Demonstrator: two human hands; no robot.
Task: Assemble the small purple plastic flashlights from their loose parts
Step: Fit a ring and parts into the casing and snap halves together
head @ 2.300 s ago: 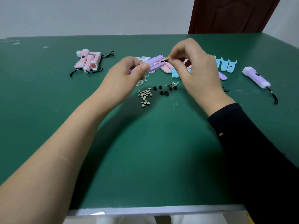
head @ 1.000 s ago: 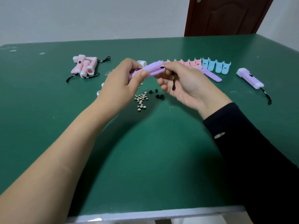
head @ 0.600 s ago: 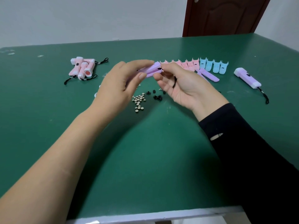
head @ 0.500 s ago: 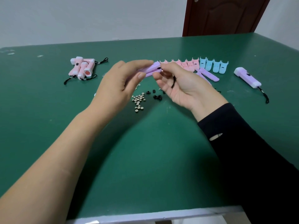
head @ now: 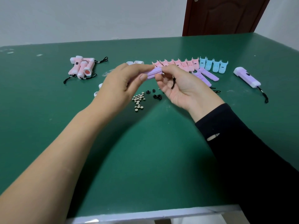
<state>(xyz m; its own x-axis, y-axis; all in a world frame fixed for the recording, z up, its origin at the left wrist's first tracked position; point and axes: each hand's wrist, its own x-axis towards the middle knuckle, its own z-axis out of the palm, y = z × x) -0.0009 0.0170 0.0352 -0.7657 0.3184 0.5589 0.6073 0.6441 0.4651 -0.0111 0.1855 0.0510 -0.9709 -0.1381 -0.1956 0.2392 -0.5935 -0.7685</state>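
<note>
Above the table's middle, my left hand (head: 123, 83) pinches a purple flashlight body (head: 154, 73) made of two half shells pressed together. My right hand (head: 181, 86) holds the body's right end with thumb and fingers, palm up. A black wrist cord (head: 174, 82) hangs from that end across the right palm. A finished purple flashlight (head: 246, 77) with its cord lies at the right. Two loose purple half shells (head: 206, 76) lie behind my right hand.
On the green table (head: 145, 151): several pink half shells (head: 176, 64), several blue half shells (head: 213, 65), finished pink flashlights (head: 82, 67) at the left, a heap of button cells (head: 138, 100), small black parts (head: 156, 94), white caps (head: 135, 62).
My right hand turned palm up and slid to the body's right end, the cord now hanging over its palm. Both hands with the purple body lowered a little toward me.
</note>
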